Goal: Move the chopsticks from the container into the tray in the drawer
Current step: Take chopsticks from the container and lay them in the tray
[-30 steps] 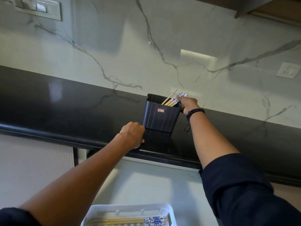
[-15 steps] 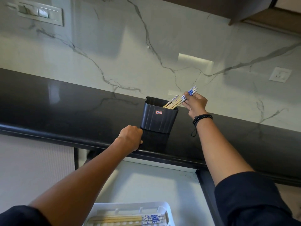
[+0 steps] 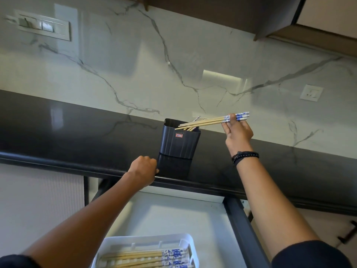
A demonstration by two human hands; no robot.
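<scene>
Glossy black counter (image 3: 77,128), left hand (image 3: 143,168) fisted, right hand (image 3: 238,135) pinching blue-topped bamboo chopsticks (image 3: 204,121) from ribbed black container (image 3: 178,142); white tray (image 3: 146,238) partly filled, more left.

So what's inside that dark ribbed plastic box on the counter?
A few wooden chopsticks poke out of the dark ribbed plastic container. Its walls hide their lower parts and the bottom.

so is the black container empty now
Not empty. A patterned chopstick end sticks up past the container rim, apart from the bunch the right hand holds by its patterned ends.
</scene>
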